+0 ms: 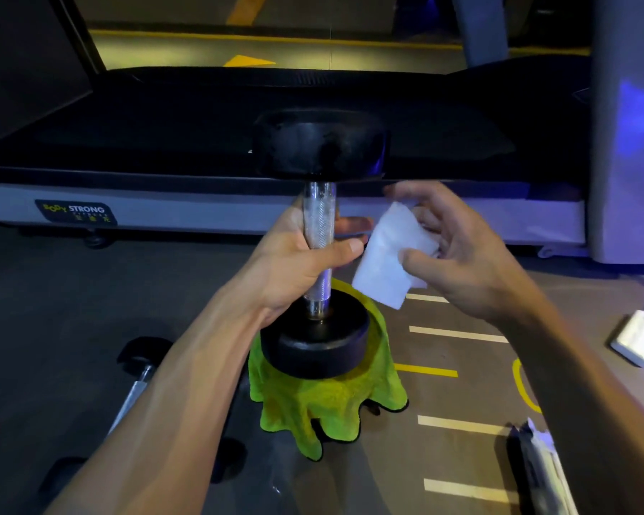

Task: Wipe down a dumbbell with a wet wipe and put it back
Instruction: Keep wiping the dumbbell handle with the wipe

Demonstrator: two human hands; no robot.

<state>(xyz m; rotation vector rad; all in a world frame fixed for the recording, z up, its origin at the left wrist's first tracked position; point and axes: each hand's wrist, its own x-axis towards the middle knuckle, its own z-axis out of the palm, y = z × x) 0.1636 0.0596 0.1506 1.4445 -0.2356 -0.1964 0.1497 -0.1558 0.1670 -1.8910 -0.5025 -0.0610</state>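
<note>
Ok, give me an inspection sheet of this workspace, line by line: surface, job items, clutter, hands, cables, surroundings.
Surface: grey floor with white and yellow painted lines.
Job's things: dumbbell stands upright, lower head on a green cloth; white wet wipe beside the handle, not touching it.
Clutter: second dumbbell lying on the floor at left; dark pack with white sheet at lower right.
Grippers: left hand wrapped around the knurled handle; right hand pinches the wipe.
Cables: white adapter with white lead at right edge.
Surroundings: treadmill directly behind.
</note>
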